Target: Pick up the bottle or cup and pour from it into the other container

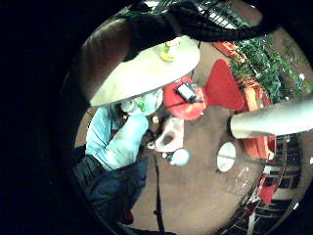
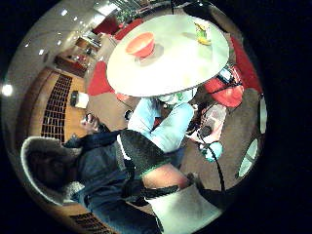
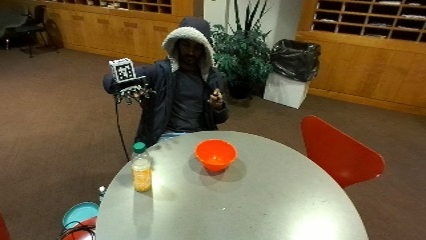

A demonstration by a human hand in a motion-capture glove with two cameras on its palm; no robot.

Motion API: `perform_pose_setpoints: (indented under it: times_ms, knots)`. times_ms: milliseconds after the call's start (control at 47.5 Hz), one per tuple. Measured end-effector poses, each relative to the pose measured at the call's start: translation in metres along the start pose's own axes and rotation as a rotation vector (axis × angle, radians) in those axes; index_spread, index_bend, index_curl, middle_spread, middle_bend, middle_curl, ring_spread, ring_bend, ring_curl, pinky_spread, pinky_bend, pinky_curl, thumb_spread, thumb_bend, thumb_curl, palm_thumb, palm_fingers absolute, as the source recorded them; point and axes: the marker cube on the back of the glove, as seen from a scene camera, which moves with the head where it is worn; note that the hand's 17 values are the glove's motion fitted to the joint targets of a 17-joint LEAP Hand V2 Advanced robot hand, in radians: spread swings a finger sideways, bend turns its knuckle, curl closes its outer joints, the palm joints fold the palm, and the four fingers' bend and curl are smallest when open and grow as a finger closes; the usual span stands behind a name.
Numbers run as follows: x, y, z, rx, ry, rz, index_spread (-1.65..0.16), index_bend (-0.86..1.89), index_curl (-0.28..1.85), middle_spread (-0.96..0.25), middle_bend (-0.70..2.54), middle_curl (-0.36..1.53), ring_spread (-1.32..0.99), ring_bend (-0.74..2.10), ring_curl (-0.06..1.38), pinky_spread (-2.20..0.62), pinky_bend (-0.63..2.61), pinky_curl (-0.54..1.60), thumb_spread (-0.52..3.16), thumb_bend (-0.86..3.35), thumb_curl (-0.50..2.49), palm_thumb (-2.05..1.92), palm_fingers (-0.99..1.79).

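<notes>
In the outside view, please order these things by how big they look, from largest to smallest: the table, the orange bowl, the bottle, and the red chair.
1. table
2. red chair
3. and 4. orange bowl and bottle: they look similar in size, the bowl wider and the bottle taller, so I do not rank them.

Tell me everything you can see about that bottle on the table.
The bottle is small and looks like clear plastic, with a green cap and orange liquid filling most of it. It stands upright on the round grey table, near the edge, apart from the orange bowl. Nothing touches it; the gloved right hand is raised well above the table.
</notes>
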Motion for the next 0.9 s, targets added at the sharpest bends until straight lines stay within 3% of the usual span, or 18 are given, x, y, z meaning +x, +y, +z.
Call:
perform_pose_setpoints:
  times_ms: [126,168,252,358,463,526,673,757,842,905]
  knots:
    - [-0.008,-0.027,0.008,0.320,-0.010,0.294,-0.35,0.20,0.15,-0.03,0.28,0.13,0.11,0.21,0.10,0.26,0.39,0.16,0.64,0.07,0.11,0.21,0.46]
    - [-0.009,-0.027,0.009,0.335,-0.010,0.328,-0.38,0.19,0.17,-0.04,0.28,0.15,0.12,0.21,0.11,0.28,0.38,0.17,0.70,0.06,0.13,0.22,0.45]
    - [-0.006,-0.005,0.005,0.139,-0.007,0.175,-0.42,0.18,0.19,-0.04,0.27,0.18,0.13,0.20,0.13,0.31,0.38,0.20,0.79,0.03,0.16,0.23,0.45]
    - [-0.009,-0.026,0.009,0.335,-0.011,0.299,-0.44,0.17,0.22,-0.04,0.26,0.20,0.14,0.20,0.14,0.34,0.37,0.22,0.86,0.00,0.19,0.24,0.44]
    - [-0.002,0.008,0.002,-0.008,0.001,0.036,-0.45,0.16,0.23,-0.04,0.25,0.22,0.15,0.19,0.16,0.35,0.37,0.24,0.90,-0.02,0.22,0.24,0.43]
    - [0.002,0.010,0.003,-0.014,0.009,-0.044,-0.46,0.16,0.24,-0.04,0.24,0.24,0.15,0.19,0.17,0.35,0.36,0.25,0.91,-0.03,0.23,0.24,0.43]
    - [-0.002,0.010,0.005,0.023,-0.007,0.026,-0.46,0.16,0.26,-0.04,0.24,0.26,0.16,0.19,0.18,0.36,0.36,0.27,0.93,-0.03,0.26,0.24,0.42]
    - [-0.004,-0.014,0.008,0.214,-0.007,0.186,-0.46,0.15,0.26,-0.04,0.23,0.27,0.16,0.19,0.19,0.36,0.36,0.28,0.93,-0.03,0.27,0.24,0.42]
    - [0.001,-0.001,0.005,0.063,0.002,0.011,-0.47,0.15,0.26,-0.05,0.23,0.28,0.16,0.19,0.20,0.36,0.35,0.28,0.94,-0.03,0.28,0.23,0.42]
    - [0.002,-0.003,0.003,0.007,0.002,0.010,-0.47,0.15,0.27,-0.05,0.23,0.29,0.16,0.19,0.20,0.36,0.35,0.29,0.94,-0.03,0.28,0.23,0.42]
